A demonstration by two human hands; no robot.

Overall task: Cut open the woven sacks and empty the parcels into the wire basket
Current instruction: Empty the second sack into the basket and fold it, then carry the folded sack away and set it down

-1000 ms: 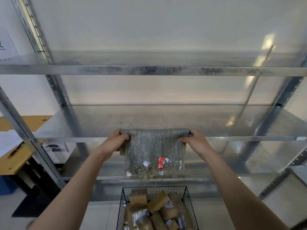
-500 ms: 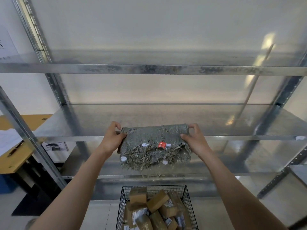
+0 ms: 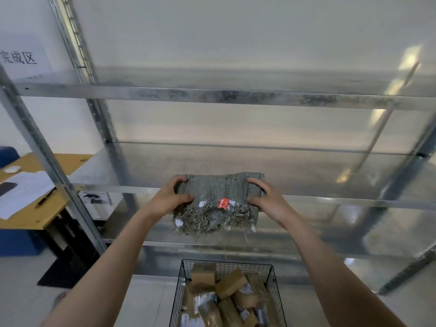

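A folded grey-green woven sack (image 3: 215, 199) with a frayed lower edge and a small red label lies at the front edge of the middle metal shelf (image 3: 306, 175). My left hand (image 3: 171, 198) grips its left end, thumb on top. My right hand (image 3: 266, 200) grips its right end in the same way. Below, a black wire basket (image 3: 179, 291) on the floor holds several brown cardboard parcels (image 3: 230, 283) and taped packets.
The galvanised shelving unit has an upper shelf (image 3: 212, 95) and slanted uprights (image 3: 52, 161) left and right. At the left, a yellow desk (image 3: 35, 213) carries papers, a pen and a phone. A paper sign (image 3: 21, 60) hangs on the wall.
The sack, hanging down from both hands a second ago, has been tipped up and laid flatter onto the shelf edge. Both hands moved slightly forward with it.
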